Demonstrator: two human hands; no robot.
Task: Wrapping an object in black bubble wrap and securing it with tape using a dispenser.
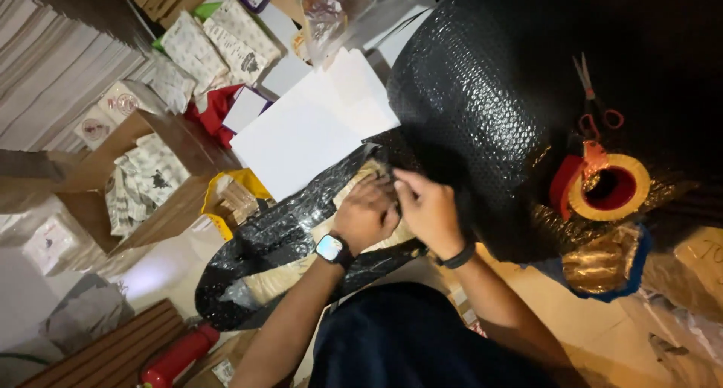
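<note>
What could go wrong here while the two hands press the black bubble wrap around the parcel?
The left hand and right hand press only one end of the black bubble wrap, so the far end may spring open. The tape dispenser and scissors rest on the rounded bubble wrap roll and could slide off. The loose white sheets nearby might get caught in the wrapping.

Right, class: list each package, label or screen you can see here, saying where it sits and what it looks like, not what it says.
Parcel: under both hands, long, in black bubble wrap.
Printed pouches: top left, pale, patterned.
More pouches: in the open cardboard box at left.
Watch screen: left wrist, small, glowing square.
White sheets: centre, blank, rectangular.
</note>
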